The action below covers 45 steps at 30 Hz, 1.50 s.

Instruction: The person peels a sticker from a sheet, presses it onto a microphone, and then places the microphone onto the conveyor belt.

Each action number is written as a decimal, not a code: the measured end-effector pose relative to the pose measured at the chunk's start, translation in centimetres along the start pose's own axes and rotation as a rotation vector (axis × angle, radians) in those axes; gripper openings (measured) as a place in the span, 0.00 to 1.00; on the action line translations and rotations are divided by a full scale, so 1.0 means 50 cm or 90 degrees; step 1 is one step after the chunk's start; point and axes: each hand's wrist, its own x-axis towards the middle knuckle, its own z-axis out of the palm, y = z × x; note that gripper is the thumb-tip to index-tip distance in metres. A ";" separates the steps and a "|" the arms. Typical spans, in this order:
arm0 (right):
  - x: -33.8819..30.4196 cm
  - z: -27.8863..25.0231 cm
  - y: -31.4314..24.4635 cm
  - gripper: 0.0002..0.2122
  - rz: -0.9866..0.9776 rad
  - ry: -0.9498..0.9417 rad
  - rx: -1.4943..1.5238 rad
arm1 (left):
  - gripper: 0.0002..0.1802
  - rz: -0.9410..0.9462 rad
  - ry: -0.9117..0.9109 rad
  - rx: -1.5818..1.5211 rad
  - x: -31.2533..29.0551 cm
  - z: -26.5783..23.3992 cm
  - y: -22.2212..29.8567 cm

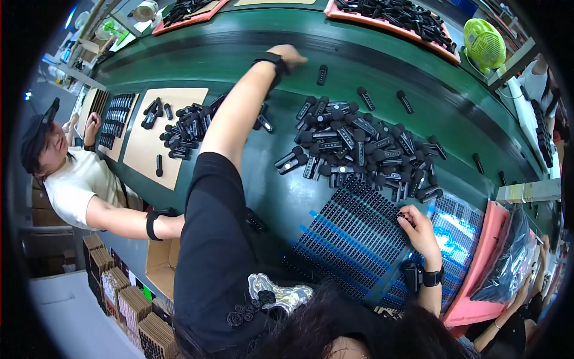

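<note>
My left arm stretches across the green belt. At its end my left hand [289,55] hovers with a finger extended and nothing visible in it; part of it is smeared. Close by on the belt lies a small black microphone [323,75] with a round foam head. My right hand [420,232] is closed at the edge of a sheet of small black parts [353,233] with blue strips. Small black bits show between its thumb and fingers. Beyond the sheet is a loose heap of black microphones [359,140].
Another blue-striped sheet [457,224] lies right of my hand, beside a pink tray [478,263] with a dark plastic bag [508,257]. Across the belt stand a microphone-filled tray [382,27] and a green fan [484,43]. At left, a co-worker [84,179] sits by cardboard sheets [140,161].
</note>
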 end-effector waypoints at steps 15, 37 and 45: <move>-0.001 -0.003 -0.010 0.07 -0.054 0.027 -0.083 | 0.20 0.049 -0.196 -0.134 0.000 0.092 0.198; -0.002 -0.002 -0.001 0.08 -0.073 0.012 -0.049 | 0.13 0.669 0.049 0.018 -0.199 0.091 0.416; -0.003 -0.005 0.007 0.09 -0.069 -0.002 -0.030 | 0.20 0.622 -0.066 0.219 -0.313 0.238 0.500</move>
